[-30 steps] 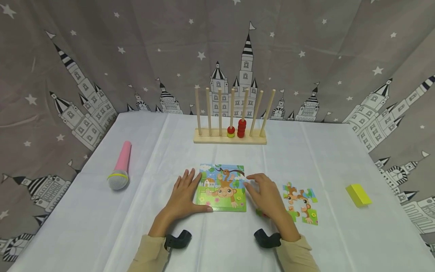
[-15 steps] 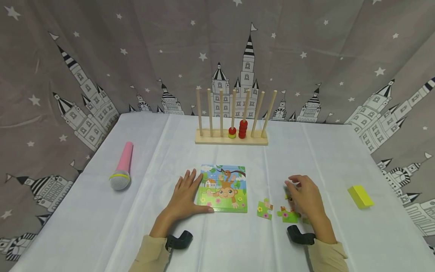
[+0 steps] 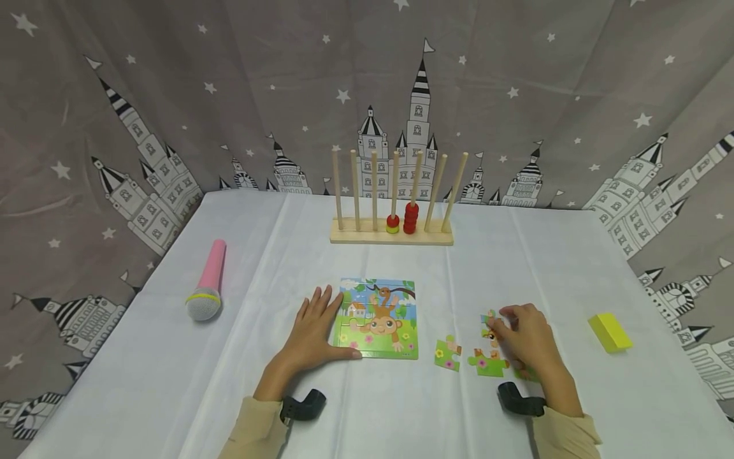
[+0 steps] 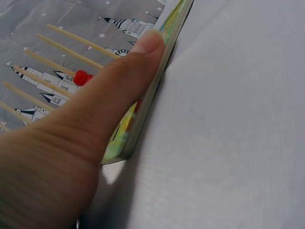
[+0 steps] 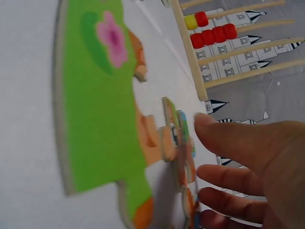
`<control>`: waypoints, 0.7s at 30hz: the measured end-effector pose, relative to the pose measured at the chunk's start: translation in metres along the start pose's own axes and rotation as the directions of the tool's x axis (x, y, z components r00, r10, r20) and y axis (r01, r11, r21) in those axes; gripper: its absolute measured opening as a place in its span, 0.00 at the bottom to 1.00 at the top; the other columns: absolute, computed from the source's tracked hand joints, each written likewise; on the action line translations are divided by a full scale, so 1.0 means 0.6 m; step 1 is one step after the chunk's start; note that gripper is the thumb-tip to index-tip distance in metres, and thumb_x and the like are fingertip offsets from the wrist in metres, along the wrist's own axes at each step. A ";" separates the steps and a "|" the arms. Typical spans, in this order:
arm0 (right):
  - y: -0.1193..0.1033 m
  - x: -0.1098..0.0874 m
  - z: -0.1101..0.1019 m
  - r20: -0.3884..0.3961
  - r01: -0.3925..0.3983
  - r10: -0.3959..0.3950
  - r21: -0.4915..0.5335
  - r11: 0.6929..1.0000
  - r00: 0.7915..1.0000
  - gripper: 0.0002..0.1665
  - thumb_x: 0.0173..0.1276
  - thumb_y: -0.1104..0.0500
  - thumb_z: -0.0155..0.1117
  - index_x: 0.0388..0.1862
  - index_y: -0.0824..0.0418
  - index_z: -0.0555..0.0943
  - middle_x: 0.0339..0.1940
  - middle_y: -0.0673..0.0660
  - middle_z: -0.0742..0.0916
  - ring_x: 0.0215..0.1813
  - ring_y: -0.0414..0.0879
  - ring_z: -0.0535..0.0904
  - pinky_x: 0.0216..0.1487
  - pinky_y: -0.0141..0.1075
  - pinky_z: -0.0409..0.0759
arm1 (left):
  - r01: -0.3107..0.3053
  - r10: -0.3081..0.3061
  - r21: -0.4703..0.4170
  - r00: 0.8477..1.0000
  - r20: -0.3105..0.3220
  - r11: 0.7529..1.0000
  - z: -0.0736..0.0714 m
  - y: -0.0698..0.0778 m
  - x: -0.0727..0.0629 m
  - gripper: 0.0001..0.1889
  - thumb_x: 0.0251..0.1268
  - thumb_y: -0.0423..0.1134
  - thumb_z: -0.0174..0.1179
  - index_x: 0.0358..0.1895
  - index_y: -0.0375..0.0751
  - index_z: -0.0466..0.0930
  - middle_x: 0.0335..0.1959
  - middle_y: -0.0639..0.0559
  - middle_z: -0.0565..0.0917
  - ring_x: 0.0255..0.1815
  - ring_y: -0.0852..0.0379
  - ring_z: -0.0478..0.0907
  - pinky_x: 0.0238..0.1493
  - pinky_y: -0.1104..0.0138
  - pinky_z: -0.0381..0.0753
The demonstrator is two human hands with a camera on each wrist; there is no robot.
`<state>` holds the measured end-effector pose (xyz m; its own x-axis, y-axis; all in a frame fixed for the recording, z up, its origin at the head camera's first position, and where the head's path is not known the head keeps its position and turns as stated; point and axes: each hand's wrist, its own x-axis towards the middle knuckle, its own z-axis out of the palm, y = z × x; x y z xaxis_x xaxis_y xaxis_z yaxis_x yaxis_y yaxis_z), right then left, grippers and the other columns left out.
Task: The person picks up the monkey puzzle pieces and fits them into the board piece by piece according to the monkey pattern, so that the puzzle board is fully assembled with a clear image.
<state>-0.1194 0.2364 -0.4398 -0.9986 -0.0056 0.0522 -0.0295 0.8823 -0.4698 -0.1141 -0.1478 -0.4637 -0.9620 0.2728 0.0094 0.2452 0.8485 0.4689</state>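
A square jigsaw puzzle board with a monkey picture lies flat at the middle of the table. My left hand rests at its left side with fingers spread; the thumb lies over the board's near edge. Over the loose puzzle pieces on the right is my right hand, thumb and fingers apart and fingertips right beside the pieces. A green piece with a pink flower fills much of the right wrist view. Another flower piece lies nearer the board. My right hand partly hides the rightmost pieces.
A wooden peg stand with red and yellow beads is at the back. The pink toy microphone lies at left, and a yellow block at far right. Behind the white-covered table hangs a grey castle-print curtain.
My right hand has moved right, from the board's right side to over the loose pieces, uncovering the left flower pieces. My left hand has stayed at the board.
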 end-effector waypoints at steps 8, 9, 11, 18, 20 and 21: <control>-0.003 -0.008 -0.010 0.130 0.010 -0.008 -0.015 1.000 0.992 0.36 0.55 0.43 0.65 0.52 0.69 0.75 0.45 0.68 0.76 0.50 0.63 0.69 0.43 0.54 0.68 | -0.002 0.002 -0.006 1.000 -0.007 1.000 0.000 0.000 -0.001 0.60 0.30 0.68 0.67 0.70 0.42 0.51 0.73 0.42 0.47 0.74 0.42 0.38 0.72 0.48 0.39; -0.004 -0.009 -0.011 0.139 0.010 -0.008 -0.015 1.000 0.990 0.37 0.54 0.43 0.66 0.53 0.69 0.74 0.47 0.68 0.76 0.51 0.63 0.68 0.43 0.54 0.68 | -0.001 0.001 -0.010 1.000 -0.007 1.000 0.000 0.000 -0.001 0.60 0.30 0.68 0.67 0.70 0.42 0.51 0.73 0.42 0.47 0.74 0.43 0.38 0.72 0.48 0.39; -0.007 -0.012 -0.013 0.148 0.008 -0.006 -0.018 1.000 0.989 0.39 0.52 0.44 0.68 0.55 0.69 0.73 0.48 0.69 0.75 0.52 0.63 0.68 0.44 0.54 0.67 | -0.001 0.001 -0.013 1.000 -0.008 1.000 0.001 0.000 -0.001 0.60 0.30 0.68 0.67 0.70 0.42 0.51 0.73 0.42 0.47 0.74 0.43 0.38 0.72 0.48 0.38; -0.010 -0.020 -0.013 0.148 0.000 0.000 -0.001 1.000 0.989 0.39 0.51 0.47 0.69 0.56 0.69 0.72 0.51 0.70 0.73 0.52 0.64 0.66 0.44 0.54 0.65 | 0.005 -0.006 -0.019 1.000 -0.001 1.000 0.001 0.000 -0.001 0.60 0.30 0.68 0.67 0.70 0.42 0.51 0.74 0.43 0.46 0.75 0.43 0.37 0.72 0.48 0.37; -0.010 -0.021 -0.012 0.149 -0.005 0.003 0.014 1.000 0.989 0.38 0.52 0.47 0.69 0.56 0.69 0.72 0.52 0.70 0.72 0.52 0.64 0.66 0.43 0.53 0.64 | 0.006 -0.006 -0.017 1.000 0.000 1.000 0.001 0.000 -0.001 0.61 0.30 0.68 0.67 0.71 0.42 0.50 0.74 0.43 0.46 0.75 0.44 0.37 0.72 0.48 0.37; -0.011 -0.021 -0.012 0.149 -0.008 0.005 0.021 1.000 0.989 0.38 0.52 0.48 0.68 0.56 0.69 0.71 0.52 0.70 0.72 0.52 0.64 0.65 0.43 0.53 0.64 | 0.007 -0.007 -0.016 1.000 0.001 1.000 0.002 0.000 -0.001 0.61 0.30 0.68 0.67 0.71 0.42 0.50 0.74 0.43 0.46 0.75 0.44 0.37 0.72 0.48 0.37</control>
<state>-0.1062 0.2342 -0.4313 -0.9941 -0.0716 -0.0820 -0.0225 0.8723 -0.4885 -0.1134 -0.1476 -0.4645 -0.9635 0.2676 0.0052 0.2367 0.8428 0.4833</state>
